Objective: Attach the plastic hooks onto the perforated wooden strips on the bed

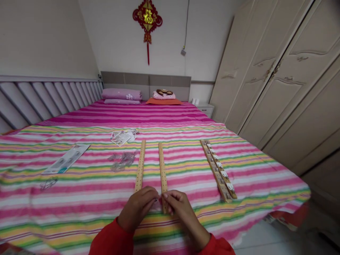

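Observation:
Two pale wooden strips with rows of small holes lie lengthwise on the striped bedspread. My left hand (pixel 139 205) is closed in a pinch beside the near end of the left wooden strip (pixel 140 164). A tiny dark, shiny bit shows at its fingertips, too small to name. My right hand (pixel 181 208) is closed in a pinch over the near part of the right wooden strip (pixel 162 166). Whatever its fingers hold, if anything, is hidden. Both hands' fingertips are close together, and something thin and clear seems to show between them.
At right lie two wooden strips (pixel 219 170) bearing round white-and-metal pieces. Clear plastic pieces (pixel 123 160), card packaging (pixel 123 136), a long blister pack (pixel 67 158) and a small wire-like bundle (pixel 48 183) lie left. The bedspread (pixel 101 212) drops off at the right edge.

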Tool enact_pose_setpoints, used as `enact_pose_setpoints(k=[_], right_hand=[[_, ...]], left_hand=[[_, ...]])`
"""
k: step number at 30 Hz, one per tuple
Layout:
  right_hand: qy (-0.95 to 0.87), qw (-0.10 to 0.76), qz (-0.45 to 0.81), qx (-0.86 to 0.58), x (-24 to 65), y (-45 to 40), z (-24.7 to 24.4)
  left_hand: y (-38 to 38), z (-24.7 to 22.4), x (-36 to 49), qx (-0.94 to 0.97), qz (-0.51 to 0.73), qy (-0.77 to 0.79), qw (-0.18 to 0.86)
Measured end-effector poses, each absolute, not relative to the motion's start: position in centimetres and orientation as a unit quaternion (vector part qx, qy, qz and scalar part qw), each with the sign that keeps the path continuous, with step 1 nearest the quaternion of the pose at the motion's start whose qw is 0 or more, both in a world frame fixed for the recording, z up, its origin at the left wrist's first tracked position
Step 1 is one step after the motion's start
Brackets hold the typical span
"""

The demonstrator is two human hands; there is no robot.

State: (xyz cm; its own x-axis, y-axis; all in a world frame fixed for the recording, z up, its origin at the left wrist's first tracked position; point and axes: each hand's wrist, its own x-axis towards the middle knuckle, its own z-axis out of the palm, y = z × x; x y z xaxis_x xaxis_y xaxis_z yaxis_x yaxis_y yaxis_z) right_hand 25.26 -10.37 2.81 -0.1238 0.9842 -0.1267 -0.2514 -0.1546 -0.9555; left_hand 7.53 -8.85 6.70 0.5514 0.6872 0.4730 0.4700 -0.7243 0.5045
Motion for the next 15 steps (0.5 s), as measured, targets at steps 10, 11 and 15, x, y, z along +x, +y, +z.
enact_pose_setpoints(k=[10, 11, 15], right_hand=[[-0.275, 0.453, 0.744, -0.406, 25.0, -11.2, 2.8], [-0.272, 0.455, 0.746, -0.404, 25.0, -11.2, 2.8], [-0.272, 0.498, 0.717, -0.404, 25.3, -10.9, 2.5]], left_hand=[[-10.0, 5.8, 9.0, 0.88, 0.388, 0.259, 0.085], [-10.1, 5.7, 9.1, 0.88, 0.392, 0.257, 0.082], [-10.5, 5.5, 9.3, 0.872, 0.396, 0.269, 0.105]])
